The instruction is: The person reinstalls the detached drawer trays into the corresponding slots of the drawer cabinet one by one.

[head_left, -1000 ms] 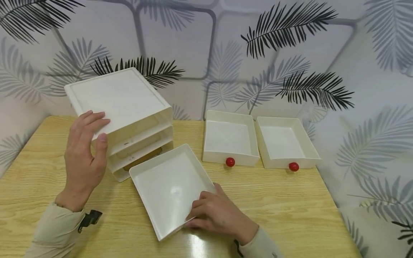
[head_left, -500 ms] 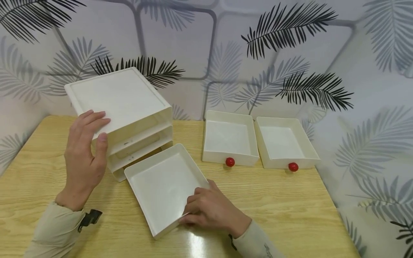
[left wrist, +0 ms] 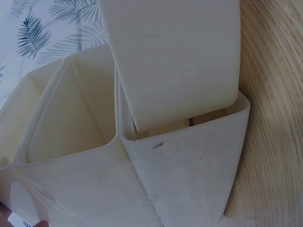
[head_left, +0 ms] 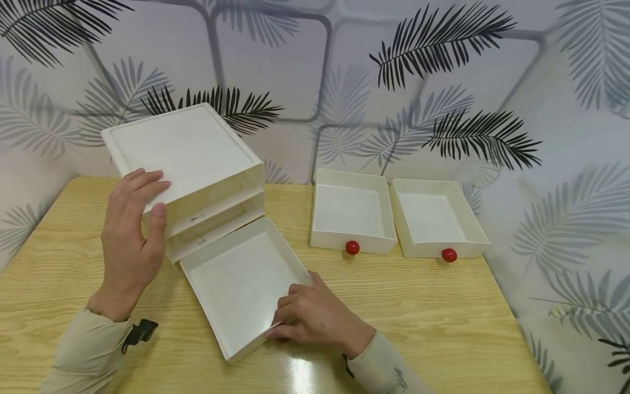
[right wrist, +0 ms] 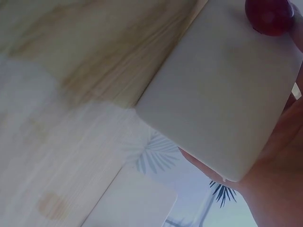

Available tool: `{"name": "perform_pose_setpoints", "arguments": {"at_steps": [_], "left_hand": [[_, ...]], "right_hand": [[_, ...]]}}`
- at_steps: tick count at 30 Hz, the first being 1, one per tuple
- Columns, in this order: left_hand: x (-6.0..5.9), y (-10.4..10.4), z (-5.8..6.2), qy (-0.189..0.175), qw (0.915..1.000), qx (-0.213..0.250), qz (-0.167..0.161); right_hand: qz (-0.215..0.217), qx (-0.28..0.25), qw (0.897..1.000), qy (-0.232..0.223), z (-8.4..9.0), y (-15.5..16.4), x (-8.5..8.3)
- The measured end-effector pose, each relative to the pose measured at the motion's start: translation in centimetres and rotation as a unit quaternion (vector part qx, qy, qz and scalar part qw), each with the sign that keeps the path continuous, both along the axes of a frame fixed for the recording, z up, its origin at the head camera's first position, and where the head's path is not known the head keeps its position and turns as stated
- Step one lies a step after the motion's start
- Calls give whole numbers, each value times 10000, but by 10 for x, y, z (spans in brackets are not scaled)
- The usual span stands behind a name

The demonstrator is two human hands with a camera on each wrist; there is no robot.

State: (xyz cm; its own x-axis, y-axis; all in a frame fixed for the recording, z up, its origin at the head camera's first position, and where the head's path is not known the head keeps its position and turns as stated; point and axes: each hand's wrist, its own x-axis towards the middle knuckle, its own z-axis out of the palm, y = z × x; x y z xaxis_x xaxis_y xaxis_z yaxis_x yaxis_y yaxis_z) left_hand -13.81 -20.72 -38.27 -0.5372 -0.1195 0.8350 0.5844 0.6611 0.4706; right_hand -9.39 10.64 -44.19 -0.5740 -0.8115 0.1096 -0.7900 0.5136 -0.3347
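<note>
A white drawer cabinet [head_left: 182, 150] with three stacked openings stands at the left of the table. My left hand [head_left: 130, 232] rests on its left upper edge, fingers on the top and thumb by the front edge. My right hand [head_left: 317, 314] grips the front wall of a white drawer [head_left: 241, 290], with fingers over the rim. In the left wrist view the drawer's far end [left wrist: 177, 61] sits inside the lowest opening, at a slight angle. A red knob [right wrist: 270, 16] shows on the drawer's front in the right wrist view. Both upper openings hold no drawer.
Two more white drawers [head_left: 351, 238] [head_left: 438, 249] with red knobs stand side by side at the back right of the wooden table [head_left: 418, 312]. A leaf-patterned wall [head_left: 290, 60] rises behind the table and along its right side.
The right hand has moved the drawer to the left and its far end into the cabinet's lowest opening. The left hand and cabinet have stayed in place.
</note>
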Motion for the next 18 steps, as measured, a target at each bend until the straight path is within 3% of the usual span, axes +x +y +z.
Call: {"name": "perform_pose_setpoints", "arguments": {"at_steps": [18], "left_hand": [[0, -3, -2, -143, 9999, -42, 11]], "right_hand": [[-85, 70, 9999, 101, 0, -10, -7]]}}
